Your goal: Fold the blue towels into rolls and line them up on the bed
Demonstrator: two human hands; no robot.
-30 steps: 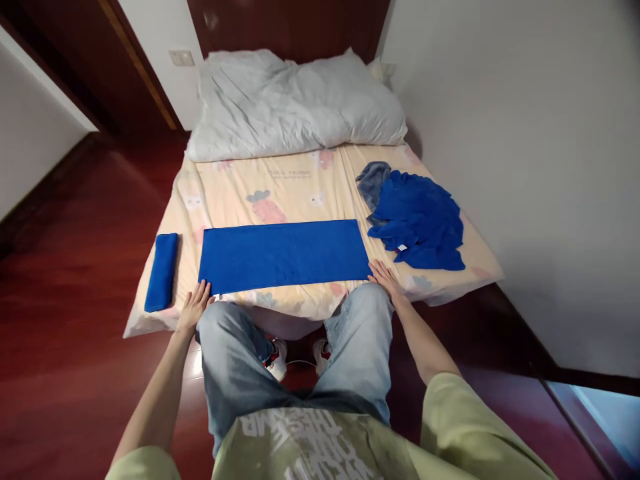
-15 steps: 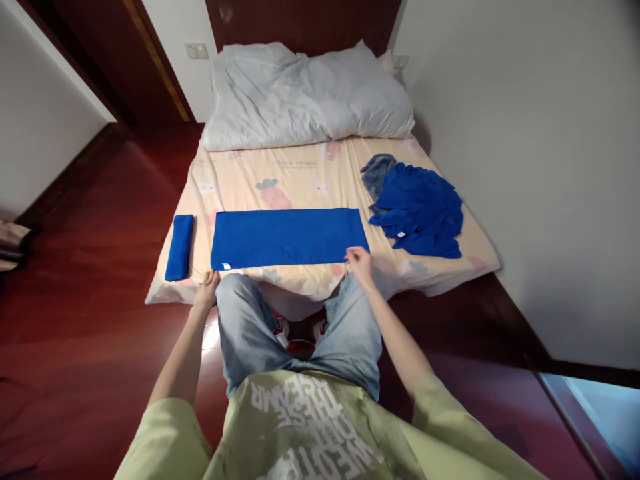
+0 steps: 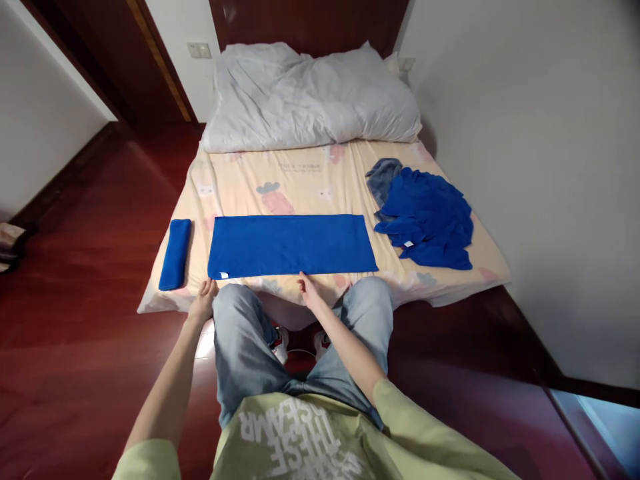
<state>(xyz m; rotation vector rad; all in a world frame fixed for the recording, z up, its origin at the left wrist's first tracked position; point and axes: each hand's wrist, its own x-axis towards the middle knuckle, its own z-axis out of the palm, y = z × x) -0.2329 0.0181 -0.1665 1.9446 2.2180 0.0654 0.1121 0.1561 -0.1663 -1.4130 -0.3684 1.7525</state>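
Folded blue towel (image 3: pixel 293 244) lies flat across the bed (image 3: pixel 320 180), near its front edge. Arm extended, left hand (image 3: pixel 204 301) rests released below the towel's left corner. Forearm angled inward, right hand (image 3: pixel 310 290) meets the towel's near edge; its fingers' grip cannot be told.

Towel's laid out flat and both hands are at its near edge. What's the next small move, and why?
Probably pinch the near edge: the left hand sits at the near-left corner of the flat towel, the right hand mid-edge, neither visibly gripping.

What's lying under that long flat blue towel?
The cartoon-print bedsheet, which shows all round the towel. The patch of sheet directly beneath it is covered, so nothing there can be seen.
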